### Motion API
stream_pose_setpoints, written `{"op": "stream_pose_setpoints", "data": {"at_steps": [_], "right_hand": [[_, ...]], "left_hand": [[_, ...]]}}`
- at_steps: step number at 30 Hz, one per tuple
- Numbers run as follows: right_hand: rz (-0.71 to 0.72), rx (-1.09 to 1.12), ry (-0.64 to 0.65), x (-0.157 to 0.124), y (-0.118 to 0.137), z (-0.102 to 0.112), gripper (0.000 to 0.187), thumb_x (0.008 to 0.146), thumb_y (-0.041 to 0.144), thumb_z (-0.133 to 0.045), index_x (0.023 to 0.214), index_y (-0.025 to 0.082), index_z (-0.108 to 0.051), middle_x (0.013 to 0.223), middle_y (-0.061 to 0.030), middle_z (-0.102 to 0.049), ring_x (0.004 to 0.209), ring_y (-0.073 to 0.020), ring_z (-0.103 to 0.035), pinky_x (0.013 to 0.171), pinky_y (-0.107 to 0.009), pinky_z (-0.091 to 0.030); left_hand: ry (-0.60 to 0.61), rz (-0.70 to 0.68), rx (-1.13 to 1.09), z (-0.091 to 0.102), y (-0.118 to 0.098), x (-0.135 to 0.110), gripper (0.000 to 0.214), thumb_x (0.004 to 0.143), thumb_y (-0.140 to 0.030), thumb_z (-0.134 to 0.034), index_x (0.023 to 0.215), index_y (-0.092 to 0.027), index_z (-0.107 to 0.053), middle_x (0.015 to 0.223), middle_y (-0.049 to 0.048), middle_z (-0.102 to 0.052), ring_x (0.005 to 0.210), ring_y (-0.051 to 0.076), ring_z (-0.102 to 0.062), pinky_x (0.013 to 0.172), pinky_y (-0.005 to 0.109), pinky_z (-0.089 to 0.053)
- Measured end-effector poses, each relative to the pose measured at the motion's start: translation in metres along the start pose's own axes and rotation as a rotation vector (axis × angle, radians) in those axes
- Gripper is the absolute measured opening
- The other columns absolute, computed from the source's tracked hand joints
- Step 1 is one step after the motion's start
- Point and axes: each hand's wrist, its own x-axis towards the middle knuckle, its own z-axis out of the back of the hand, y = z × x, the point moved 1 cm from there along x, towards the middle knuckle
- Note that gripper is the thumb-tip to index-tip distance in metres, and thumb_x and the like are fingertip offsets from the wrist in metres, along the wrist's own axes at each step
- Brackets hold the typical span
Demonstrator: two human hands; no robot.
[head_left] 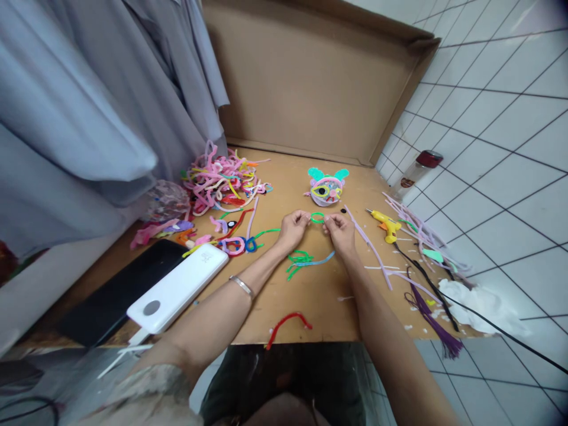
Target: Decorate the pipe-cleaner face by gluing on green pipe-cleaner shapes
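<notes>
A green pipe cleaner (318,214), bent into a small ring, is held up between my two hands. My left hand (293,229) pinches its left side, and my right hand (339,231) pinches its right side. Just beyond them on the table sits a small round craft figure (327,188) with green ear-like pieces and a yellow-rimmed eye. Below my hands lies a bunch of short green pipe cleaners (300,260) touching a blue one (322,261). A red bent pipe cleaner (288,322) rests near the table's front edge.
At the left is a tangled heap of pink and other pipe cleaners (222,174). A white power bank (177,290) overlaps a black flat object (124,290). On the right lie a yellow glue gun (387,225), lilac pipe cleaners (419,236), a purple tassel (432,319) and white tissue (479,305).
</notes>
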Motion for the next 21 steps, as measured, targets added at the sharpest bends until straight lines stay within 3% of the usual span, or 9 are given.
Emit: {"op": "stream_pose_setpoints", "data": {"at_steps": [6,11,13,17,21], "right_hand": [[-0.056,0.114,-0.019,0.002,-0.005,-0.001,0.034,0.064,0.051,-0.067,0.064,0.019,-0.056,0.049,0.0054,-0.05,0.045,-0.0077,-0.04,0.046,-0.021,-0.032],[-0.056,0.07,0.019,0.001,-0.005,-0.001,0.036,0.066,0.054,-0.065,0.062,0.02,-0.053,0.051,0.0047,-0.05,0.046,-0.0079,-0.039,0.047,-0.021,-0.032],[-0.053,0.053,0.016,0.001,-0.005,-0.001,0.035,0.067,0.054,-0.063,0.061,0.02,-0.052,0.05,0.0048,-0.049,0.046,-0.0081,-0.039,0.047,-0.022,-0.032],[-0.081,0.087,-0.01,0.0,-0.005,-0.002,0.032,0.066,0.049,-0.063,0.06,0.021,-0.052,0.049,0.0053,-0.049,0.046,-0.0084,-0.04,0.047,-0.022,-0.034],[-0.127,0.184,-0.019,0.001,-0.01,-0.005,0.028,0.065,0.044,-0.063,0.057,0.02,-0.051,0.047,0.0063,-0.047,0.043,-0.0077,-0.04,0.046,-0.021,-0.033]], "left_hand": [[0.053,-0.019,0.058,-0.003,-0.008,-0.006,0.026,0.081,-0.036,-0.055,0.065,-0.016,-0.053,0.056,-0.004,-0.047,0.057,0.01,-0.042,0.057,0.021,-0.034],[0.061,0.026,0.046,-0.003,-0.005,-0.005,0.027,0.081,-0.039,-0.056,0.065,-0.016,-0.054,0.057,-0.0034,-0.049,0.055,0.01,-0.043,0.055,0.02,-0.035],[0.029,0.014,0.057,-0.003,-0.005,-0.005,0.024,0.081,-0.039,-0.057,0.074,-0.016,-0.058,0.064,-0.0018,-0.055,0.056,0.009,-0.045,0.056,0.021,-0.037],[0.004,-0.172,0.217,-0.003,-0.011,-0.01,0.039,0.078,-0.034,-0.063,0.113,-0.017,-0.058,0.102,0.0064,-0.064,0.067,0.011,-0.055,0.067,0.024,-0.046],[0.183,-0.42,0.413,-0.005,-0.013,-0.017,0.039,0.079,-0.025,-0.061,0.117,-0.018,-0.061,0.116,0.0109,-0.063,0.102,0.021,-0.06,0.092,0.033,-0.046]]}}
